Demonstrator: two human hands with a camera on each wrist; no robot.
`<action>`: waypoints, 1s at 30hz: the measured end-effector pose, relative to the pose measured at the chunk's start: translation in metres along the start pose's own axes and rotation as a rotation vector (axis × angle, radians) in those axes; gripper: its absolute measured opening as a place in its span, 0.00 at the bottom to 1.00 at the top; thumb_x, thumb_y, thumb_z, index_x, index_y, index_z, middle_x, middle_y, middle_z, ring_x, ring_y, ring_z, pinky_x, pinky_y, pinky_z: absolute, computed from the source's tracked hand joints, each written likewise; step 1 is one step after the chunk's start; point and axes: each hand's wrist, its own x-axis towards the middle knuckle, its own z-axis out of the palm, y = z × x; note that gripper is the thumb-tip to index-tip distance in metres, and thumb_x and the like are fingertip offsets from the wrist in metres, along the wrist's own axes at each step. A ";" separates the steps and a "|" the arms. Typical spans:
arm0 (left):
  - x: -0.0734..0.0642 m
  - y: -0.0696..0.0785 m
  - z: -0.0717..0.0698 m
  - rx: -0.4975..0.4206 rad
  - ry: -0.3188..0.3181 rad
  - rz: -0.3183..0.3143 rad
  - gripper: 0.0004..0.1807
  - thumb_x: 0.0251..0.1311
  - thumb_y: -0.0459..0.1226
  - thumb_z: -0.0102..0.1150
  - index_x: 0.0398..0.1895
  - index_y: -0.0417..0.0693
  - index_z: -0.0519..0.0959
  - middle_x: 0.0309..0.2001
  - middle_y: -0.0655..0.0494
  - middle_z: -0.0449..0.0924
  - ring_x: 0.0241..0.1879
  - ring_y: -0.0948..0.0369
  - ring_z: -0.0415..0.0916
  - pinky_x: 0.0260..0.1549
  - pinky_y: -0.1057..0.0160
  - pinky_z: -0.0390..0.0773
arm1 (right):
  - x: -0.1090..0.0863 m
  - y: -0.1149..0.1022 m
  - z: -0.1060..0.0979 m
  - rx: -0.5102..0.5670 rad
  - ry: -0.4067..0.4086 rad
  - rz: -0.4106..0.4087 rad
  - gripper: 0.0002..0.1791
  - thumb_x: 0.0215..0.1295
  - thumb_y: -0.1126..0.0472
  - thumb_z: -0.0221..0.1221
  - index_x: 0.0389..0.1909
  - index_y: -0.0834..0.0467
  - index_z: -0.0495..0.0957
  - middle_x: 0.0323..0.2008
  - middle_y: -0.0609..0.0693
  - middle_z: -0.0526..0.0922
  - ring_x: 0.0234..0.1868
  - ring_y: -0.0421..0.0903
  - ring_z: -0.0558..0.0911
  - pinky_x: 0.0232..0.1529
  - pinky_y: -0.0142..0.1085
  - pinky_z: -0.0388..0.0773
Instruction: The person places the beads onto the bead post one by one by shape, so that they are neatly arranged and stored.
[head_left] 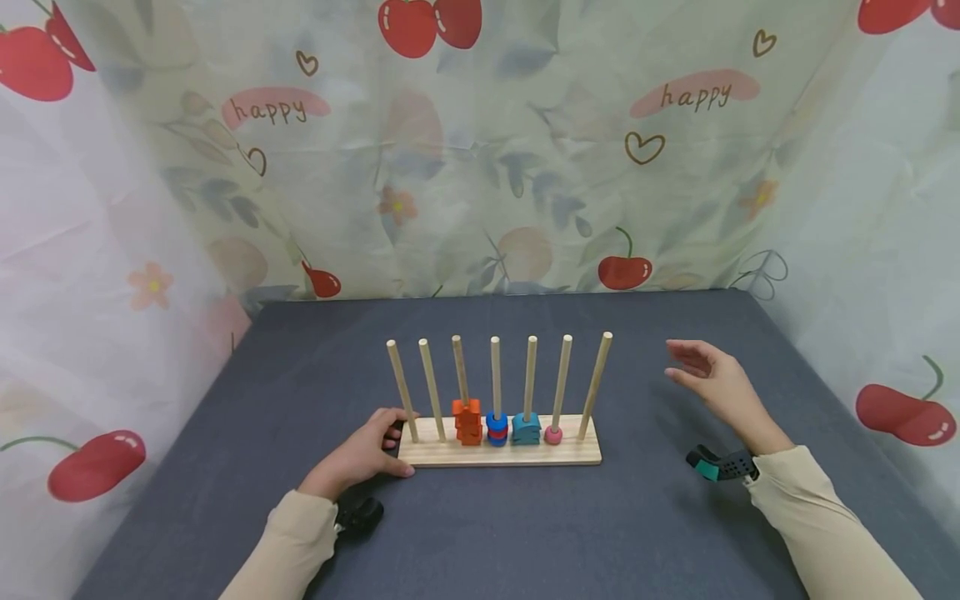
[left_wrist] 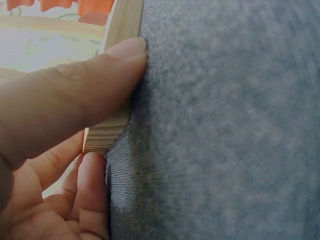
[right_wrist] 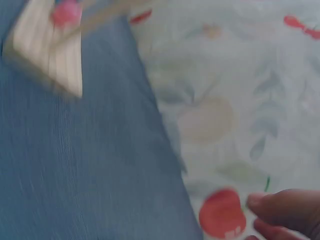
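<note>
A pale wooden peg board [head_left: 502, 454] with several upright pegs stands on the dark cloth. My left hand [head_left: 367, 450] grips its left end, with the thumb [left_wrist: 85, 90] along the front edge and the fingers around the end. Orange pieces [head_left: 467, 422] are stacked on one peg. To their right come blue and red beads [head_left: 497, 428], teal pieces [head_left: 527, 429] and a pink bead [head_left: 553, 435], each group on its own peg. Off to the right, my right hand [head_left: 716, 383] is held above the cloth, fingers loosely bent and nothing in them.
A dark grey cloth [head_left: 480, 533] covers the table. Printed curtains [head_left: 480, 183] with cherries and flowers enclose it at the back and both sides. A black strap [head_left: 723, 465] with a teal part sits at the right wrist, and a black device [head_left: 362, 515] at the left.
</note>
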 end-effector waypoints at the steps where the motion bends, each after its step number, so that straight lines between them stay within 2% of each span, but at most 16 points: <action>1: 0.000 0.000 0.000 0.003 0.001 -0.001 0.42 0.40 0.32 0.78 0.62 0.46 0.69 0.55 0.47 0.65 0.52 0.53 0.66 0.53 0.51 0.69 | 0.002 0.003 -0.003 -0.014 0.023 0.012 0.32 0.68 0.50 0.58 0.67 0.62 0.65 0.65 0.66 0.69 0.64 0.63 0.69 0.58 0.49 0.72; 3: 0.000 0.000 0.000 0.001 0.002 -0.002 0.41 0.40 0.33 0.78 0.62 0.46 0.69 0.55 0.47 0.65 0.52 0.53 0.66 0.53 0.51 0.69 | 0.005 0.010 -0.008 -0.042 0.061 0.051 0.34 0.68 0.49 0.58 0.69 0.61 0.63 0.67 0.67 0.66 0.66 0.65 0.66 0.60 0.56 0.67; 6: 0.000 0.000 0.000 0.000 0.001 0.001 0.41 0.40 0.33 0.78 0.62 0.46 0.70 0.55 0.47 0.65 0.52 0.53 0.66 0.54 0.50 0.70 | 0.010 0.020 -0.015 -0.074 0.085 0.104 0.37 0.67 0.49 0.59 0.71 0.61 0.61 0.68 0.69 0.61 0.67 0.69 0.62 0.61 0.61 0.63; 12: 0.000 -0.001 0.000 0.003 0.000 0.001 0.41 0.40 0.34 0.78 0.61 0.47 0.70 0.56 0.48 0.65 0.52 0.53 0.66 0.53 0.50 0.70 | 0.014 0.039 -0.022 -0.104 0.018 0.171 0.44 0.65 0.45 0.60 0.73 0.64 0.55 0.70 0.70 0.58 0.67 0.71 0.59 0.60 0.63 0.61; 18: 0.000 -0.001 -0.001 -0.004 -0.002 0.012 0.42 0.40 0.32 0.79 0.62 0.45 0.69 0.55 0.47 0.64 0.52 0.53 0.66 0.53 0.50 0.70 | 0.011 0.053 -0.021 -0.112 -0.011 0.199 0.41 0.66 0.49 0.61 0.70 0.68 0.58 0.65 0.73 0.63 0.65 0.70 0.64 0.58 0.62 0.65; 24: -0.001 -0.001 0.000 -0.004 -0.002 0.009 0.42 0.40 0.32 0.79 0.63 0.45 0.69 0.55 0.47 0.65 0.52 0.53 0.66 0.53 0.51 0.70 | 0.009 0.060 -0.016 -0.055 0.017 0.206 0.35 0.67 0.54 0.60 0.67 0.70 0.62 0.61 0.72 0.70 0.61 0.67 0.70 0.53 0.57 0.70; 30: -0.003 0.002 -0.001 -0.015 -0.010 0.002 0.43 0.40 0.32 0.78 0.63 0.44 0.68 0.56 0.45 0.64 0.53 0.52 0.66 0.54 0.51 0.70 | 0.010 0.062 -0.010 -0.110 0.073 0.217 0.31 0.64 0.56 0.62 0.62 0.71 0.69 0.54 0.71 0.76 0.53 0.64 0.75 0.46 0.50 0.72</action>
